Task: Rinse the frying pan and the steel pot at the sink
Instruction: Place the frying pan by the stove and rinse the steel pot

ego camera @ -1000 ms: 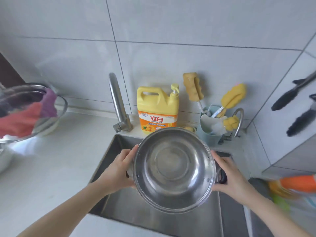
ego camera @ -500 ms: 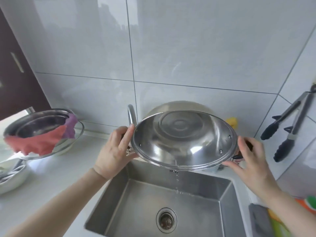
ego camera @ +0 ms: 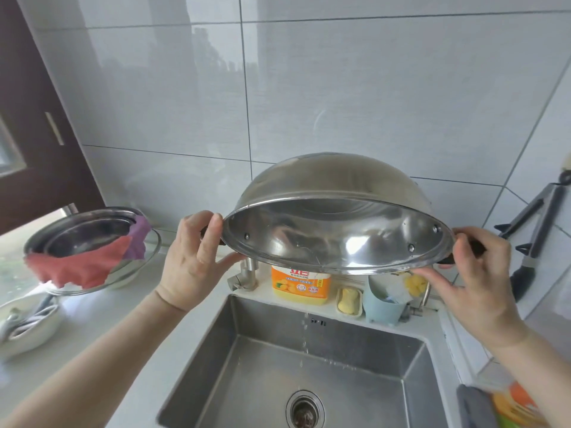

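Observation:
I hold the steel pot (ego camera: 333, 211) up above the sink (ego camera: 309, 366), tipped almost upside down with its mouth facing down and toward me. My left hand (ego camera: 197, 257) grips its dark left handle. My right hand (ego camera: 475, 273) grips the dark right handle. A thin trickle of water (ego camera: 305, 332) falls from the pot's lower rim into the basin. The drain (ego camera: 304, 410) sits at the basin's bottom. No frying pan is visible.
The tap's base (ego camera: 245, 274), a yellow detergent bottle (ego camera: 301, 285), a soap dish (ego camera: 349, 301) and a blue utensil holder (ego camera: 384, 301) line the sink's back ledge. Left on the counter stand steel bowls (ego camera: 86, 233) draped with red and purple cloths, and a white bowl (ego camera: 27, 322). Black tongs (ego camera: 531, 239) hang on the right wall.
The pot has gone from held upright low over the sink to lifted and tipped further over, so water drains out. Both hands stayed on the handles.

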Motion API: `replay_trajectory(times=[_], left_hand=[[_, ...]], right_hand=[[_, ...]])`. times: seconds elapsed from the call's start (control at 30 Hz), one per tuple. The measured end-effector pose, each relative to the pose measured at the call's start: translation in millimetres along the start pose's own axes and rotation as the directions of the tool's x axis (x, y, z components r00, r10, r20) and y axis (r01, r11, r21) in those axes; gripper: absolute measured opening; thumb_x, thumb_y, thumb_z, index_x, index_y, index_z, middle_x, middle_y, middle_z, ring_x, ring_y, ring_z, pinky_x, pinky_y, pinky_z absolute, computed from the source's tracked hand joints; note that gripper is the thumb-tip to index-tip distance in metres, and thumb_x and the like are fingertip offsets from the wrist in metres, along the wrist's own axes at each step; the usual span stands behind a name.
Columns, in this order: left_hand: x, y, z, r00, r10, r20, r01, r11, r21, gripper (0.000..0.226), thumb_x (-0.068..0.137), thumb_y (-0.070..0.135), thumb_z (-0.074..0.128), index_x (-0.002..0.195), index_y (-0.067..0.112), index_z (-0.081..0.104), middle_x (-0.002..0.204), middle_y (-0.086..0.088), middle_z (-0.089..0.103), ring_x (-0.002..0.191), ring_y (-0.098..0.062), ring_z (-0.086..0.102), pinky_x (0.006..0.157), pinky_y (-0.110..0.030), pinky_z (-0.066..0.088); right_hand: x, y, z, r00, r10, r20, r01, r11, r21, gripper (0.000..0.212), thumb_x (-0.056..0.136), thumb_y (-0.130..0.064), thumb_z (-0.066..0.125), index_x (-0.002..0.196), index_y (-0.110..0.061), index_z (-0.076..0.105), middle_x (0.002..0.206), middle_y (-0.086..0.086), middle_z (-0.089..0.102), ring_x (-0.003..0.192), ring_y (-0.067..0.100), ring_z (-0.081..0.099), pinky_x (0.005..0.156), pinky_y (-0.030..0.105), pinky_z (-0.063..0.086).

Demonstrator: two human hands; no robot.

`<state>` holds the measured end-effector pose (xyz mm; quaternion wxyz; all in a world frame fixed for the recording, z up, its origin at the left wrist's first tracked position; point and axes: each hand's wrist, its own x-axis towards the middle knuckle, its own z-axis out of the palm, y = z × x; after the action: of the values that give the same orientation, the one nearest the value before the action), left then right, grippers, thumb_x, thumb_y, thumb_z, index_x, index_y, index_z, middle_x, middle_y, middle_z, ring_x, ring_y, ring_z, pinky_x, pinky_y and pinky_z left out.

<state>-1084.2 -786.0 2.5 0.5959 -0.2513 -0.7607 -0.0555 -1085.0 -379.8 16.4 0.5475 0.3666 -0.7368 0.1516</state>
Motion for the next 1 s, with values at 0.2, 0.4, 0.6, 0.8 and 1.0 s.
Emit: replay_trajectory(times=[0.2, 0.4, 0.6, 0.8, 1.0], left_hand=[[11, -3, -6, 1.0, 0.009, -0.003, -0.009, 1.0, 0.029, 0.115, 0.078, 0.032, 0.079, 0.157, 0.023, -0.004, 0.114, -0.017, 0.041, 0.093, -0.033, 0.043, 0.08, -0.036, 0.041], [14, 3, -4, 0.985, -0.076, 0.152, 0.081, 0.996, -0.028, 0.129, 0.067, 0.034, 0.088, 0.156, 0.025, -0.005, 0.118, -0.015, 0.041, 0.096, -0.03, 0.047, 0.076, -0.035, 0.049], [4, 14, 16, 0.654, -0.208, 0.727, 0.479, 0.858, -0.185, 0.143, 0.058, 0.039, 0.093, 0.15, 0.047, -0.016, 0.12, 0.004, 0.035, 0.086, -0.015, 0.048, 0.083, -0.032, 0.048], [-30, 30, 55, 0.173, -0.067, 0.983, 0.73, 0.678, -0.082, 0.143, 0.049, 0.053, 0.092, 0.145, 0.06, -0.014, 0.152, 0.009, 0.024, 0.141, -0.015, 0.029, 0.118, -0.042, 0.027], [-41, 32, 66, -0.045, 0.13, 0.99, 0.781, 0.623, -0.046, 0.129, 0.058, 0.04, 0.093, 0.145, 0.062, 0.0, 0.147, 0.031, 0.032, 0.135, 0.0, 0.035, 0.114, -0.031, 0.029]], right_hand=[[9, 1, -5, 1.0, 0.006, -0.004, -0.006, 1.0, -0.02, 0.101, 0.078, -0.012, 0.072, 0.155, -0.033, 0.009, 0.115, 0.024, 0.036, 0.095, 0.033, 0.047, 0.102, 0.017, 0.035], [8, 0, -8, 0.983, 0.131, 0.127, -0.142, 0.987, 0.079, 0.077, 0.08, -0.025, 0.07, 0.145, -0.013, 0.029, 0.118, 0.02, 0.036, 0.103, 0.01, 0.046, 0.101, 0.003, 0.032], [-4, 34, -10, 0.637, 0.381, 0.67, -0.578, 0.812, 0.088, 0.129, 0.061, -0.013, 0.09, 0.144, -0.064, 0.004, 0.119, -0.019, 0.037, 0.099, 0.003, 0.044, 0.086, 0.003, 0.036], [-42, 65, -2, 0.206, 0.317, 0.926, -0.809, 0.587, -0.022, 0.118, 0.062, -0.023, 0.092, 0.145, -0.06, 0.016, 0.137, -0.011, 0.049, 0.108, -0.004, 0.055, 0.088, 0.014, 0.047], [-63, 62, 7, -0.08, 0.222, 0.972, -0.882, 0.438, -0.173, 0.102, 0.067, -0.018, 0.088, 0.136, -0.066, 0.03, 0.112, 0.001, 0.069, 0.071, 0.019, 0.057, 0.065, 0.033, 0.055]])
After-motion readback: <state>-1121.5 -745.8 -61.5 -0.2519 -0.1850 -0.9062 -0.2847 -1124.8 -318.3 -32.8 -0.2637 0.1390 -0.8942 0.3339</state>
